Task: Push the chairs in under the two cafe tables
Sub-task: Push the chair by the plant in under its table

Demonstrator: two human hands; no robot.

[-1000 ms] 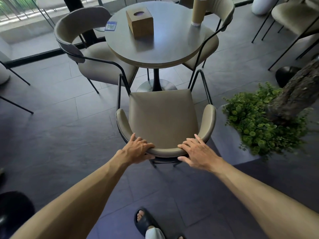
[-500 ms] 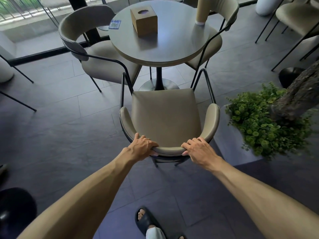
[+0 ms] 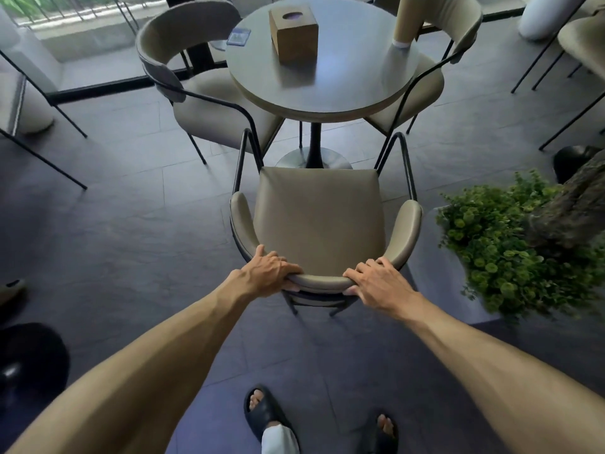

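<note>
A beige padded chair (image 3: 319,221) with a black metal frame stands in front of me, its seat facing a round grey cafe table (image 3: 347,90). The seat's front edge sits just short of the table's rim, near the pedestal base. My left hand (image 3: 270,271) grips the left part of the curved backrest. My right hand (image 3: 376,281) grips the right part, fingers curled over the top. Two more beige chairs stand at the table: one on the left (image 3: 203,90), one on the right (image 3: 435,70), both partly tucked under it.
A brown tissue box (image 3: 293,34) and a tall paper cup (image 3: 407,19) stand on the table. A green potted plant (image 3: 510,244) and a tree trunk (image 3: 569,211) crowd the right side. More chair legs show far left and far right. My sandalled feet are at the bottom.
The chair has slid forward toward the table, and I have stepped after it. My fingers have curled tighter over the backrest.
</note>
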